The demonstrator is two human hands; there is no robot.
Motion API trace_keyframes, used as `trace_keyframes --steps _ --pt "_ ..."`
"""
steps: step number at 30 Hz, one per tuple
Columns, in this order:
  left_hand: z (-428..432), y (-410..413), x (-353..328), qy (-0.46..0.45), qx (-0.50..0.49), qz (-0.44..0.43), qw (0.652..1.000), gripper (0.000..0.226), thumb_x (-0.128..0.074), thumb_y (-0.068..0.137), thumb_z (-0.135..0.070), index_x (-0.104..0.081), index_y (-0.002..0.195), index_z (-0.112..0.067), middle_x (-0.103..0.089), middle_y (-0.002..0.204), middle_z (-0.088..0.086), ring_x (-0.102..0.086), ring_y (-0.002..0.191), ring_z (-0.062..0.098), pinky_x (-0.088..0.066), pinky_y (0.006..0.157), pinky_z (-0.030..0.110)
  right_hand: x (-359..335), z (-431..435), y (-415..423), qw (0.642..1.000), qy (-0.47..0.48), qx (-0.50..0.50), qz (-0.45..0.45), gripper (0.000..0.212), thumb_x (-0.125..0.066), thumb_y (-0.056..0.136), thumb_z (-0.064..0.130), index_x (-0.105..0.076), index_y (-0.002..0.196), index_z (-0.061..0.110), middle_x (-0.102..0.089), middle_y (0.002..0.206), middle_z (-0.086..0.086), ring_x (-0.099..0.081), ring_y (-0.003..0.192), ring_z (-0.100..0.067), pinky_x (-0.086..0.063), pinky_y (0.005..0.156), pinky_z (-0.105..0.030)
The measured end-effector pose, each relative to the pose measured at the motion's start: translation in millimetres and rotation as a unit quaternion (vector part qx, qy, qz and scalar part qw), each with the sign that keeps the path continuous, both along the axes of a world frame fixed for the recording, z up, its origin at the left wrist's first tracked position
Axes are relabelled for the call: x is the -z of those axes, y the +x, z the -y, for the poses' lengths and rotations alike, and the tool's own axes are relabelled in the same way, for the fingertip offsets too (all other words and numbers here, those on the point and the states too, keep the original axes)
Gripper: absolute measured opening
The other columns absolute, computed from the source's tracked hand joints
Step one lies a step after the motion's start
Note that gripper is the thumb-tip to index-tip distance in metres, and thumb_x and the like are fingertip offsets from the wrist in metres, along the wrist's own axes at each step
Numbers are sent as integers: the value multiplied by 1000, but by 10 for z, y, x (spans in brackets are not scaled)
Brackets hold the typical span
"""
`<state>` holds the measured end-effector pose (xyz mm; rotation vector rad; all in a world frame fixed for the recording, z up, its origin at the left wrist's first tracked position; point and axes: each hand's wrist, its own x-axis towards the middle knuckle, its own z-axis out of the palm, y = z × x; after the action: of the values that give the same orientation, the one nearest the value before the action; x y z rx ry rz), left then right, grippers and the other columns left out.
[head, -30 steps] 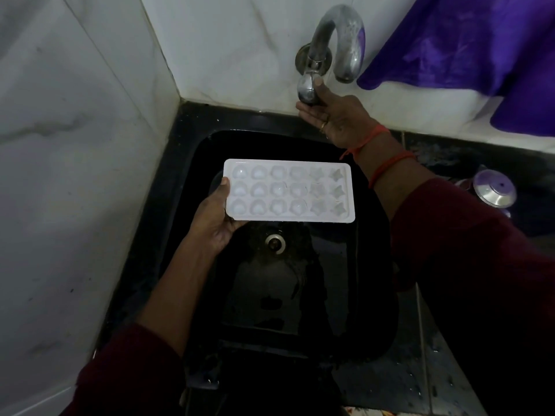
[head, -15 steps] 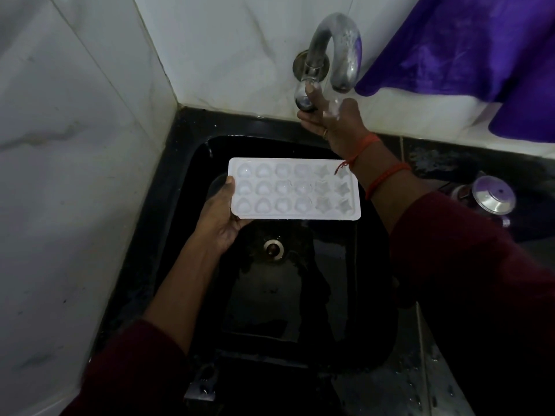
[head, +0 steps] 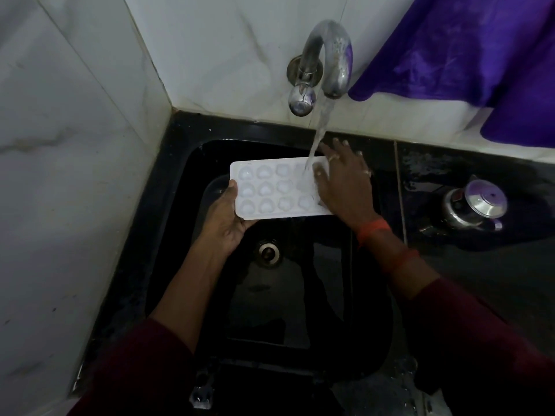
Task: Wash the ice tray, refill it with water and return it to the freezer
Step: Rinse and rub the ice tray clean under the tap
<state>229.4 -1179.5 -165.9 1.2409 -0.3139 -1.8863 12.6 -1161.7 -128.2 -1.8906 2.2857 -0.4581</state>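
Note:
A white ice tray (head: 271,190) with heart and star moulds is held level over the black sink (head: 180,163). My left hand (head: 223,219) grips its left end, thumb on top. My right hand (head: 342,181) lies flat on the tray's right end, fingers spread, hiding the moulds there. Water streams from the chrome tap (head: 329,55) onto the tray just left of my right hand.
The drain (head: 268,250) sits in the sink floor below the tray. A steel lidded vessel (head: 474,205) stands on the wet black counter at right. Purple cloth (head: 465,46) hangs over the wall ledge. White marble walls close in the left and back.
My right hand left the tap knob and came down onto the tray's right end. Water now runs from the tap onto the tray.

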Motion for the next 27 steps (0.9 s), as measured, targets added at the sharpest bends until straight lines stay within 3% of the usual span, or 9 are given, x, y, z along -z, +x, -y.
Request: trace_keyframes --steps 1,3,8,11,15,17,20,23,27 --pt "0 -24 -1 2 0 -1 1000 30 -52 102 -37 -67 111 -13 -76 107 9 -75 95 25 -62 73 44 89 -89 20 997 24 -9 -67 57 -36 103 40 -30 154 15 -22 163 -13 -16 152 -28 -7 124 -45" --pt "-10 -72 5 4 2 -1 1000 32 -53 101 -38 -67 113 -12 -76 109 10 -74 97 27 -62 74 45 210 -203 88 990 48 -12 -130 67 -26 103 50 -11 159 14 -3 166 -13 1 154 -28 3 123 -49" --pt "-61 -178 16 21 2 -39 999 39 -53 101 -39 -64 123 -8 -72 117 15 -70 107 32 -61 77 46 271 -246 416 988 77 -88 -104 68 -19 103 55 0 159 22 8 166 -11 9 153 -29 4 123 -51" --pt "-81 -236 6 30 13 -35 999 42 -57 99 -40 -65 124 -9 -71 121 15 -69 110 31 -61 82 43 267 -255 708 974 59 -166 -142 61 -15 105 49 -2 159 24 5 166 -9 6 153 -29 1 123 -51" --pt "-97 -227 17 54 27 -43 997 45 -60 96 -44 -65 129 -13 -71 122 11 -70 110 26 -55 95 43 236 -249 884 954 64 -226 -185 63 -8 103 42 -8 158 11 -2 166 -9 2 154 -24 -3 124 -47" --pt "-90 -174 51 49 14 -50 997 47 -63 94 -42 -64 129 -11 -70 125 12 -68 113 28 -52 101 46 205 -230 814 953 63 -242 -172 63 -12 104 47 -7 159 17 -4 167 -7 0 154 -23 -3 123 -47" --pt "-82 -69 87 52 -10 -67 996 54 -68 85 -41 -62 127 -7 -68 125 20 -66 114 36 -52 99 53 165 -223 614 960 65 -228 -147 69 -16 99 63 -7 159 28 -6 166 -7 -4 154 -25 -5 123 -51" --pt "-63 57 86 53 -17 -41 998 45 -60 96 -39 -61 125 -4 -70 120 19 -69 109 35 -57 90 53 154 -263 264 972 76 -184 -123 82 -15 91 77 -11 158 30 -11 166 -7 -8 154 -25 -7 123 -51" --pt "-10 226 116 59 -9 4 998 31 -57 101 -33 -63 118 -9 -74 114 13 -72 103 30 -62 71 46 139 -350 -234 971 51 -216 -86 89 -34 86 81 -33 153 24 -32 160 -4 -26 149 -20 -18 124 -44"
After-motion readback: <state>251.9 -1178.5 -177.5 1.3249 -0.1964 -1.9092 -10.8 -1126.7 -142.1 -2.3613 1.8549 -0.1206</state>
